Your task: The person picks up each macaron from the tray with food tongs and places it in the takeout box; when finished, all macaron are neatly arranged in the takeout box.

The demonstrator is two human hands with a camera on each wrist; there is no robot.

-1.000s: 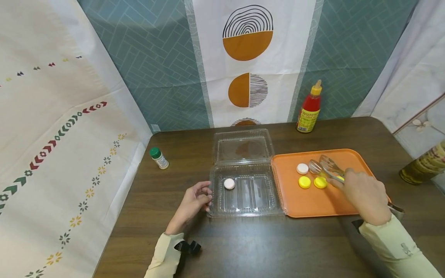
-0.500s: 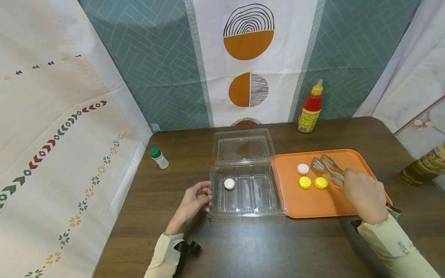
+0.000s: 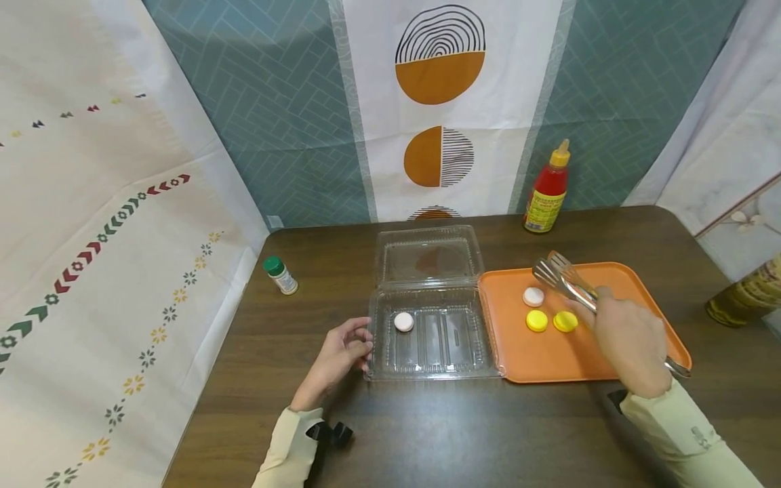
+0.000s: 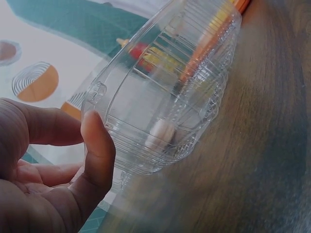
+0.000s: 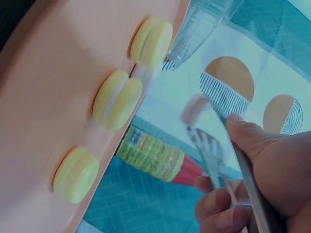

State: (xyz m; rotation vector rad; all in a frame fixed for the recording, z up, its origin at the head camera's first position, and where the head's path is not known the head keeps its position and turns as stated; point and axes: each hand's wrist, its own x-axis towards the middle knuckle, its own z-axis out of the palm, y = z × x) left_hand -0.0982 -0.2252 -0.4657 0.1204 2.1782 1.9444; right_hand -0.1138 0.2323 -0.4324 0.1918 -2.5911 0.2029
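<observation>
My right hand (image 3: 631, 342) grips metal tongs (image 3: 576, 291) over the orange tray (image 3: 525, 362). In the right wrist view, the slotted tong tips stand apart and one is blurred; no macaron is clearly between them. On the tray lie a white macaron (image 3: 533, 296) and yellow macarons (image 3: 565, 321), one partly hidden by the tongs. My left hand (image 3: 342, 349) pinches the left rim of the open clear plastic container (image 3: 448, 374); its thumb (image 4: 98, 145) shows at the rim in the left wrist view. One white macaron (image 3: 403, 322) sits inside the container.
A green-capped small bottle (image 3: 281, 275) stands at the left. Behind the tray is a red sauce bottle (image 3: 546, 188), and a dark bottle (image 3: 744, 293) stands at the far right. The container's raised lid (image 3: 429, 257) extends toward the back wall.
The tongs have swung away from the yellow macarons, toward the tray's back edge, and the right hand has shifted slightly left. My left hand stays at the container's rim.
</observation>
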